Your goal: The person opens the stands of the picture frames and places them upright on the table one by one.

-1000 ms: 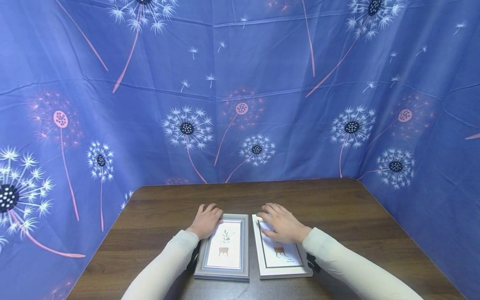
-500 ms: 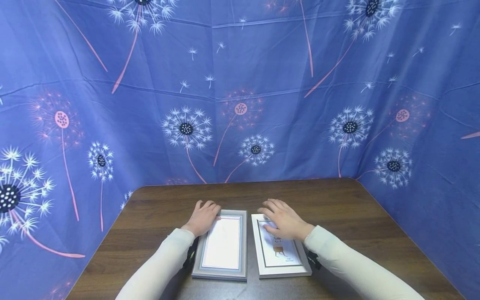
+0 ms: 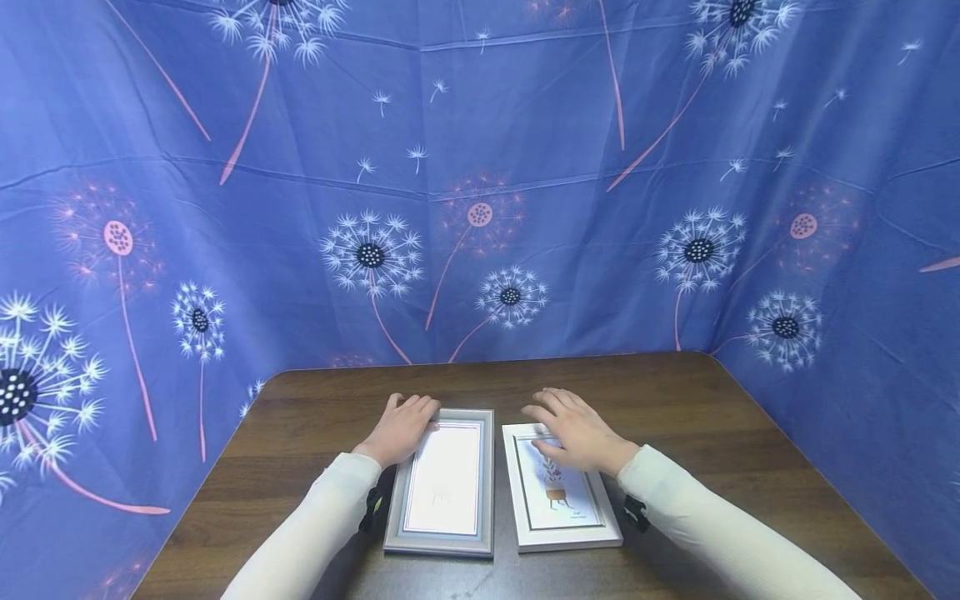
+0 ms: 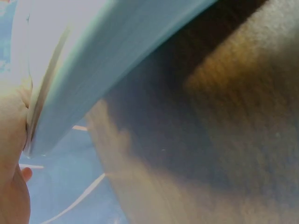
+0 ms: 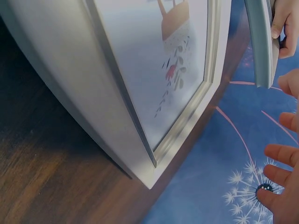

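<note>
Two picture frames are in front of me on the table in the head view. My left hand (image 3: 397,429) pinches the far left corner of the grey-blue picture frame (image 3: 486,483), thumb over its face. That picture frame (image 4: 103,60) is tilted up off the table in the left wrist view; glare washes out most of its picture. To its right lies the white picture frame (image 3: 511,483), showing a potted plant drawing. Over its far right corner hovers my right hand (image 3: 581,433). Its fingers (image 5: 280,151) are spread and apart from the white frame in the right wrist view.
Both frames lie on a dark wood-grain table (image 3: 315,442). Behind and at the sides hangs a blue dandelion-print cloth (image 3: 600,275). A narrow gap separates the frames. A black device (image 3: 636,510) shows at the right wrist.
The far end of the grey-blue frame has risen in my left hand, and glare has spread over its picture. My right hand has shifted slightly right and away from the white frame.
</note>
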Available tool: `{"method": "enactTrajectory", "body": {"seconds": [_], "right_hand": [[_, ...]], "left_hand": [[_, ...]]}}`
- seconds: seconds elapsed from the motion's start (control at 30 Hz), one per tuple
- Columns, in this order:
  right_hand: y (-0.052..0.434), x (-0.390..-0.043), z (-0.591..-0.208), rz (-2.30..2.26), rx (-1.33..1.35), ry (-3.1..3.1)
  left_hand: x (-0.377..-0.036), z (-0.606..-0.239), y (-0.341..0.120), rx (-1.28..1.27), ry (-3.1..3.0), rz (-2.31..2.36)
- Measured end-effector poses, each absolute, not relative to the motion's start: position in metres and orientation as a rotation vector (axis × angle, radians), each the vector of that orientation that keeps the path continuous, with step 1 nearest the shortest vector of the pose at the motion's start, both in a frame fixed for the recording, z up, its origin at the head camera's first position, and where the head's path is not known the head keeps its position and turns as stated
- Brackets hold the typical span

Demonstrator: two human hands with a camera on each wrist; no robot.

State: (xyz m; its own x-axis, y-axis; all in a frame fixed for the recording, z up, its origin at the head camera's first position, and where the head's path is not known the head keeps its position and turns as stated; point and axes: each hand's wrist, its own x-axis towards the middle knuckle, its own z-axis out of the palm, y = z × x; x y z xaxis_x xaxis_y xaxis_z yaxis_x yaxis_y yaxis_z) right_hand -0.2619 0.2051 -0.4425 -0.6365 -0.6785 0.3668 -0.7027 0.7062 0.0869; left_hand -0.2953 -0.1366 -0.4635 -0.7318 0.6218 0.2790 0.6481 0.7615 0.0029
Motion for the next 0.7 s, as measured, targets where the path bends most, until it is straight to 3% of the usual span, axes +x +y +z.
{"method": "enactTrajectory", "body": {"seconds": [0.7], "right_hand": [[0.206, -0.252, -0.428, 0.134, 1.007, -2.468]], "left_hand": [[-0.290, -0.436, -0.138, -1.050, -2.555, -0.195]]}}
